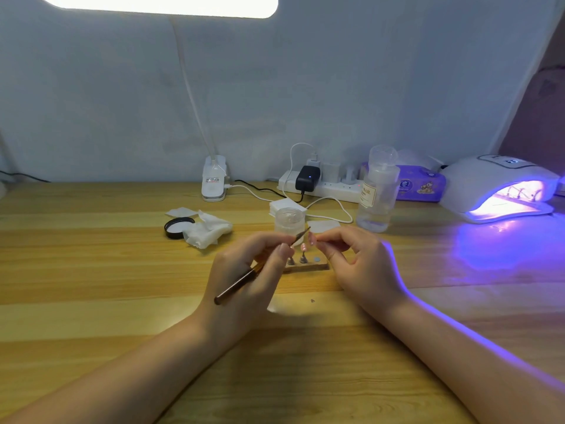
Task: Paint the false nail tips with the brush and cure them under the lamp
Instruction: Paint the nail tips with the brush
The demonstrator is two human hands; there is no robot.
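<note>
My left hand [247,270] grips a thin brown brush [241,281], bristle end pointing up and right toward a pink false nail tip [312,239]. My right hand [357,261] pinches that tip between thumb and fingers. Just below them a small clear stand [308,266] on the wooden table carries two more tips on pegs [303,255] and a bare round peg base. The white curing lamp [501,186] glows violet at the far right, with a tip holder inside it.
Behind the hands stand a small clear jar [289,221], its black lid [177,227], crumpled wipes [208,229], a clear liquid bottle [377,191], a power strip [321,186], a purple tissue pack [419,186] and a clip desk lamp [214,182].
</note>
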